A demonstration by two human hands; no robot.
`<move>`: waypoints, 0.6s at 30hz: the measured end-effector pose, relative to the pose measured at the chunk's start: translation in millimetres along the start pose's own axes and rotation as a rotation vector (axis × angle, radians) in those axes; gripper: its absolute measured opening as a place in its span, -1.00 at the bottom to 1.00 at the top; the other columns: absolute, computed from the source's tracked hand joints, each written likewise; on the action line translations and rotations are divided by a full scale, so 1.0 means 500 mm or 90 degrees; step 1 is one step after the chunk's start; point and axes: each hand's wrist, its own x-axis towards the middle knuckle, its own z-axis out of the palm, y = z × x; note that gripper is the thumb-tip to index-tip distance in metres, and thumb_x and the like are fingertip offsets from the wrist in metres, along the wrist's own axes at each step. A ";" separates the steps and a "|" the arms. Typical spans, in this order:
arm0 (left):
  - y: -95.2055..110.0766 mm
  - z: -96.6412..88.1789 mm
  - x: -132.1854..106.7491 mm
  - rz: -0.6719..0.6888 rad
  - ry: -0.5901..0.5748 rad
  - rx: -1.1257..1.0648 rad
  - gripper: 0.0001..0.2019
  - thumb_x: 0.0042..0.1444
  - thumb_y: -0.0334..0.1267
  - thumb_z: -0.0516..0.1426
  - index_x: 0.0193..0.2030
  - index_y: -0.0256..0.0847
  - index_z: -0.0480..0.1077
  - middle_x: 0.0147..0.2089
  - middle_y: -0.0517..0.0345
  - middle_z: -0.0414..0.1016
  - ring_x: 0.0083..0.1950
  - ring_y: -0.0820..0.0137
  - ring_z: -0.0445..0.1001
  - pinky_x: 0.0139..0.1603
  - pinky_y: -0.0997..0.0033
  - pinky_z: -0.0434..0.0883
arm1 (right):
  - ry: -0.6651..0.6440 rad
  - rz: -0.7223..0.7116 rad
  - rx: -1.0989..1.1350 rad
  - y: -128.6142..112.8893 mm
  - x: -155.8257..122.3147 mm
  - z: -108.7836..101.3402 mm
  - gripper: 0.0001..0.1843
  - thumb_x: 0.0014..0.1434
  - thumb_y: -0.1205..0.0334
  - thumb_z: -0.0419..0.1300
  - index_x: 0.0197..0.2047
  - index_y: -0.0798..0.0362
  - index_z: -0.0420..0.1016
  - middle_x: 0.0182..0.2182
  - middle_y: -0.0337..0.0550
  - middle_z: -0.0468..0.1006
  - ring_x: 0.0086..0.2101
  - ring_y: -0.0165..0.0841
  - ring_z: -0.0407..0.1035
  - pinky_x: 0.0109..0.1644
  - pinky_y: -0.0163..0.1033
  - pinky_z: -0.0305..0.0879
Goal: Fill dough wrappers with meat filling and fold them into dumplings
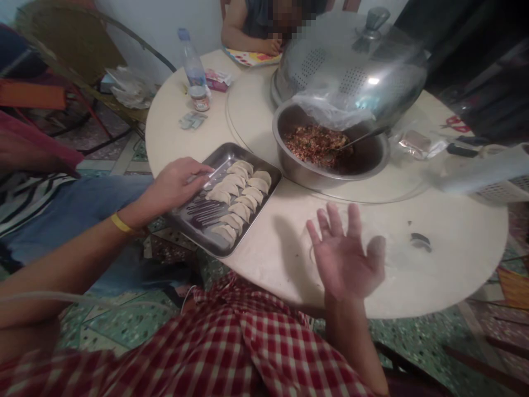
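Note:
My left hand [179,184], with a yellow band on its wrist, grips the left side of a dark metal tray [194,234], fingers over the rim. Pleated dumplings [242,207] lie in rows on the tray's right part, and the left part is bare. The tray's near left corner juts past the table edge. My right hand [345,256] is held palm up above the table, fingers spread, with nothing in it. Beyond both hands stands a steel bowl [289,157] of chopped filling [316,143], with a spoon [359,138] leaning in it.
A large domed steel lid [330,60] stands behind the bowl on the round table [281,281]. A plastic bottle [192,60] and a small jar [199,99] are at the far left. A white basket [506,187] is at right. People sit at the back and left.

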 end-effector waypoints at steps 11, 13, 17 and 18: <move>0.005 0.017 0.003 -0.123 -0.276 0.240 -0.65 0.23 -0.14 0.00 -0.14 -0.12 0.62 -0.08 -0.03 0.63 0.03 0.06 0.51 -0.05 0.19 0.31 | 0.119 -0.145 -0.075 -0.053 -0.051 -0.098 -0.53 0.16 -0.22 0.15 -0.07 -0.12 0.64 -0.13 -0.22 0.67 -0.09 -0.27 0.52 0.10 0.01 0.39; 0.011 0.020 0.003 -0.121 -0.302 0.256 -0.68 0.22 -0.14 0.04 -0.16 -0.10 0.62 -0.08 -0.01 0.63 0.05 0.06 0.49 -0.02 0.17 0.29 | 0.121 -0.147 -0.076 -0.051 -0.057 -0.104 -0.53 0.18 -0.22 0.13 -0.07 -0.11 0.64 -0.13 -0.23 0.67 -0.08 -0.27 0.52 0.11 0.01 0.39; 0.022 0.024 0.000 -0.122 -0.313 0.277 -0.72 0.20 -0.18 0.06 -0.20 -0.13 0.61 -0.07 -0.02 0.62 0.06 0.05 0.47 0.00 0.14 0.28 | 0.117 -0.143 -0.078 -0.051 -0.063 -0.109 -0.53 0.19 -0.22 0.13 -0.06 -0.12 0.64 -0.11 -0.23 0.68 -0.06 -0.28 0.51 0.11 0.00 0.38; 0.023 0.024 -0.001 -0.122 -0.310 0.279 -0.72 0.20 -0.19 0.06 -0.20 -0.14 0.61 -0.07 -0.03 0.62 0.06 0.04 0.47 0.00 0.13 0.28 | 0.118 -0.142 -0.077 -0.052 -0.064 -0.109 -0.53 0.19 -0.23 0.13 -0.07 -0.12 0.64 -0.11 -0.24 0.68 -0.06 -0.28 0.51 0.11 0.00 0.38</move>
